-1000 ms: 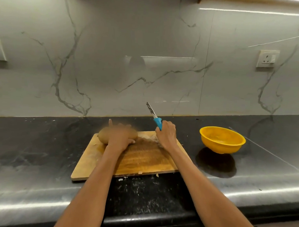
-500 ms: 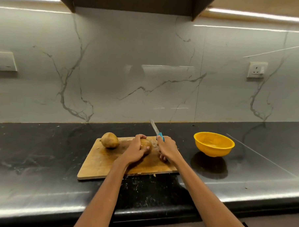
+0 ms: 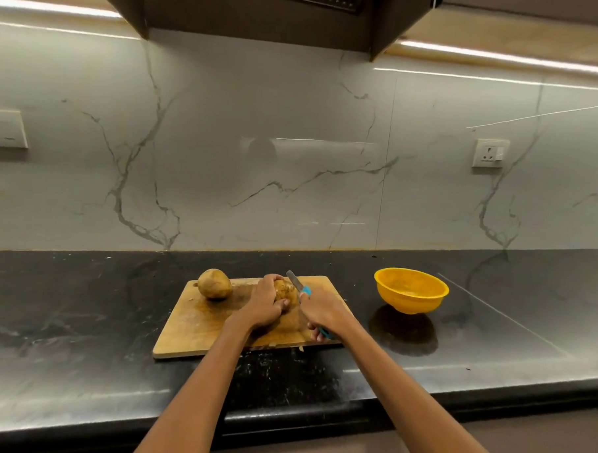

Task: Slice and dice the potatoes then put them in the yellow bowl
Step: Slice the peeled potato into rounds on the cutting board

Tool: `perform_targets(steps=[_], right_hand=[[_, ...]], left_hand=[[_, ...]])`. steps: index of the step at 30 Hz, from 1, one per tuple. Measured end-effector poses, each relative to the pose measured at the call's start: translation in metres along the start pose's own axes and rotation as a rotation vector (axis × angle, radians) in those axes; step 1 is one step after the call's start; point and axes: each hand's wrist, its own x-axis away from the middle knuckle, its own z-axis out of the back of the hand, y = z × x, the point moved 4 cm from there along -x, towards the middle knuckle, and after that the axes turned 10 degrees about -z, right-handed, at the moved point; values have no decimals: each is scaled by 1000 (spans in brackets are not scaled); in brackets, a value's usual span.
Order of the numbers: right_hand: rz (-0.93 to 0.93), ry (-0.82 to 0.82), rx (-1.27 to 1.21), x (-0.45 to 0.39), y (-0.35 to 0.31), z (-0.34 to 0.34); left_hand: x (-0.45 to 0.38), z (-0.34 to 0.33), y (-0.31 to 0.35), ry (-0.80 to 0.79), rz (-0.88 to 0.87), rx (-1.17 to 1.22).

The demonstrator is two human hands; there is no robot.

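A wooden cutting board (image 3: 197,328) lies on the black counter. Near its middle my left hand (image 3: 266,302) grips a brown potato (image 3: 285,289) from the left side. My right hand (image 3: 321,311) holds a blue-handled knife (image 3: 300,286), whose blade rests against the right side of that potato, tip pointing away from me. A second whole potato (image 3: 215,283) sits free at the board's far left corner. The yellow bowl (image 3: 410,295) stands on the counter to the right of the board; nothing shows inside it.
The black counter (image 3: 81,319) runs left and right, with a marble wall behind it. A wall socket (image 3: 490,153) sits above the bowl and a switch plate (image 3: 5,133) at far left. A dark hood (image 3: 266,12) hangs overhead. Small scraps lie by the board's near edge.
My left hand left the far potato and took hold of the one mid-board. The knife came down from a raised angle to rest against that potato. The camera tilted upward.
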Motion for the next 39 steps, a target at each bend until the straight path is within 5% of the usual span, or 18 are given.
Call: perform_targets(steps=[11, 31, 39], right_hand=[[-85, -163, -28, -6, -17, 5], [-13, 74, 393, 12, 18, -14], [76, 187, 126, 16, 3, 2]], left_hand=[[4, -7, -3, 132, -84, -36], [6, -8, -7, 172, -76, -18], [11, -3, -5, 266, -90, 55]])
